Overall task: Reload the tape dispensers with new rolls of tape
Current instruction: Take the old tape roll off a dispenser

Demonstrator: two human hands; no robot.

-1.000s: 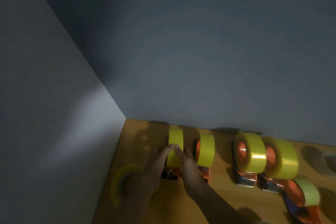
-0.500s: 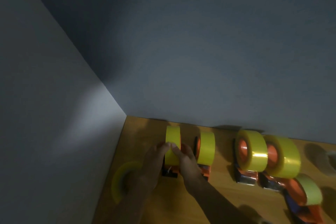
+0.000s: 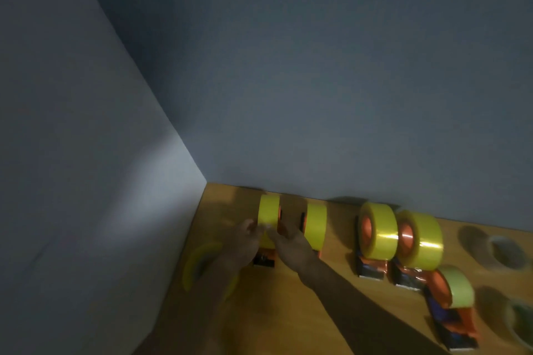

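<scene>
Little moved since earlier: left hand (image 3: pixel 243 242) and right hand (image 3: pixel 288 242) still pinch the leftmost roll (image 3: pixel 268 217) on its dispenser (image 3: pixel 264 259). Five dispensers look loaded; a loose roll (image 3: pixel 196 264) and empty cores (image 3: pixel 503 251) remain on the surface (image 3: pixel 288 311).

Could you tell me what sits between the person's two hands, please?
In the head view, the leftmost yellow tape roll stands between the left hand and right hand.

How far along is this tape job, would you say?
Four dispensers to the right already carry yellow rolls. Both hands, left and right, are on the leftmost roll in its dispenser, apparently seating it. A spare roll lies on the table; what looks like emptied cores sit far right. Nearly finished, probably.
</scene>
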